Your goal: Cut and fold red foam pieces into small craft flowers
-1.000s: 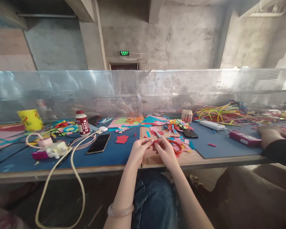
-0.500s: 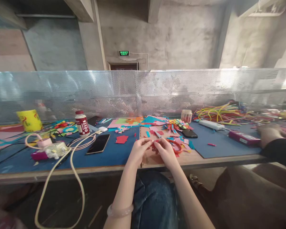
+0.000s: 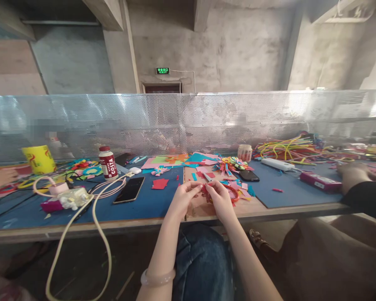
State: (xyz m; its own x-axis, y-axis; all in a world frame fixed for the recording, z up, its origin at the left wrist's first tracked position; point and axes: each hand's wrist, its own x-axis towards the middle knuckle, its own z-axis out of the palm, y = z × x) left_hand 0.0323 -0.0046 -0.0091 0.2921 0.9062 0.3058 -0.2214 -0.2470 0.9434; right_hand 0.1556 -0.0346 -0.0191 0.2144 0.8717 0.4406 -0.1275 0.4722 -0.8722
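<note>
Fingertips (image 3: pixel 199 188) of the left hand (image 3: pixel 185 195) and right hand (image 3: pixel 219 196) pinch a small red piece (image 3: pixel 204 189).
It sits between both hands, neither clearly nearer, its long axis too hidden to tell; orange-handled scissors (image 3: pixel 235 193) lie partly behind the right hand.

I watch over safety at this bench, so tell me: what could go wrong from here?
The small red piece at the fingertips of the left hand and right hand could slip and get lost among the paper scraps. The orange-handled scissors lie close beside the right hand, which might knock them. The pale cord hanging in a loop below the table edge might get snagged.
</note>
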